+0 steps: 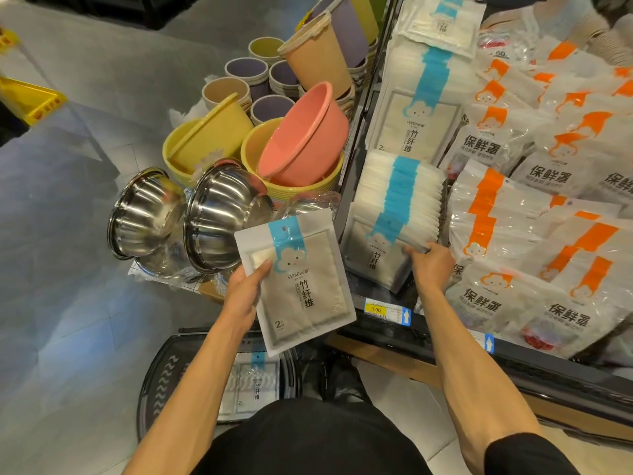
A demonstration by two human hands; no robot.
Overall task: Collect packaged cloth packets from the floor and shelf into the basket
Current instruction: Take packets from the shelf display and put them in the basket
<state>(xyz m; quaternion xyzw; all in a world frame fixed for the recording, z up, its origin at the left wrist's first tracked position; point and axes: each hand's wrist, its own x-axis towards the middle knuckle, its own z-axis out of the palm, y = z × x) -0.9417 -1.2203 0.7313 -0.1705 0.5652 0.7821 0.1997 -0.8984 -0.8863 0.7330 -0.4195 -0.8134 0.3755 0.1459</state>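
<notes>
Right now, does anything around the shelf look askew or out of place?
Yes. The pink basin sits tilted in the yellow basin stack, and two steel bowls lie on their sides. The front stack of blue-striped cloth packets is fanned out unevenly; the right hand grips its lower edge.

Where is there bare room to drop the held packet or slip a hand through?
Free: the basket, beside the packet lying in it, and grey floor left of the steel bowls. Crowded: the shelf, packed around the packet stack the right hand grips.
</notes>
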